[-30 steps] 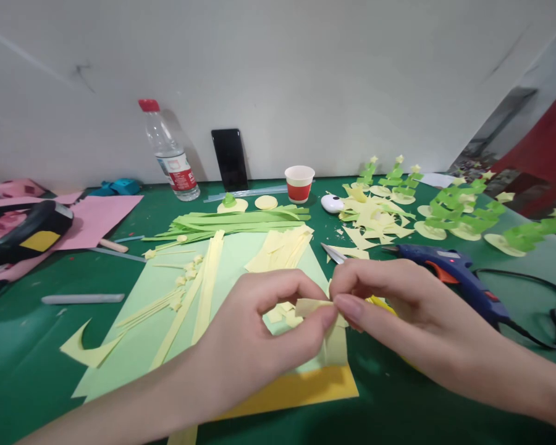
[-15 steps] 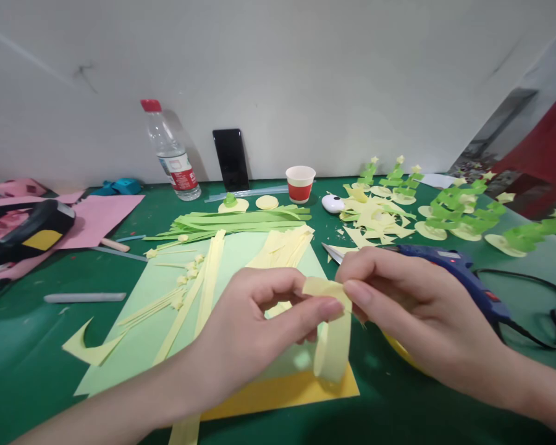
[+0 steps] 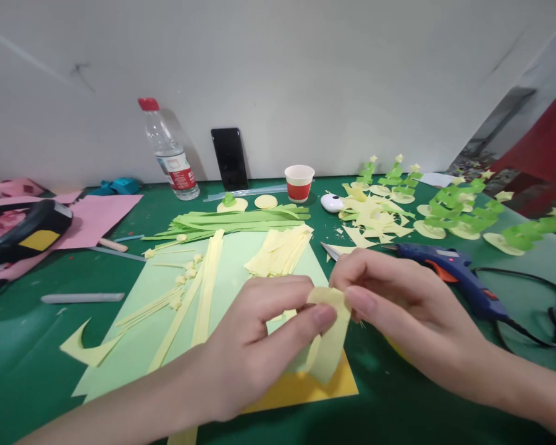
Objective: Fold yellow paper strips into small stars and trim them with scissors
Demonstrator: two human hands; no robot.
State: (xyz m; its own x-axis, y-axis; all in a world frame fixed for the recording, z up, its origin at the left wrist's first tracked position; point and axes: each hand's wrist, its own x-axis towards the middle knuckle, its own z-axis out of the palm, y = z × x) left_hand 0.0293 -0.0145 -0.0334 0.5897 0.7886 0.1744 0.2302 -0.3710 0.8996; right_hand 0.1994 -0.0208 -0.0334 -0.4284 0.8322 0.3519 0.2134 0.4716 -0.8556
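A pale yellow paper strip (image 3: 330, 346), bent into a loop, hangs between my two hands. My left hand (image 3: 264, 346) pinches it between thumb and forefinger. At the strip's upper right edge, the thumb and fingers of my right hand (image 3: 403, 315) are closed on it; their inner tips are partly hidden. Under my left hand lie light green paper sheets (image 3: 134, 346) with a yellow sheet (image 3: 306, 392) beneath. On them are long pale yellow strips (image 3: 208, 278), a stack of short yellow strips (image 3: 278, 250) and small folded paper stars (image 3: 192, 269).
Beyond my right hand lie a blue glue gun (image 3: 463, 278) with its cord, scissors (image 3: 330, 251) and yellow scraps (image 3: 375, 213). Green paper plants (image 3: 467, 204) stand at right. Green strips (image 3: 241, 219), a paper cup (image 3: 299, 183), a phone (image 3: 230, 159) and a bottle (image 3: 176, 164) are farther back.
The paper loop has tilted and its lower end has swung slightly left. Both hands have shifted a little, still holding the strip; my right hand's fingers have curled differently.
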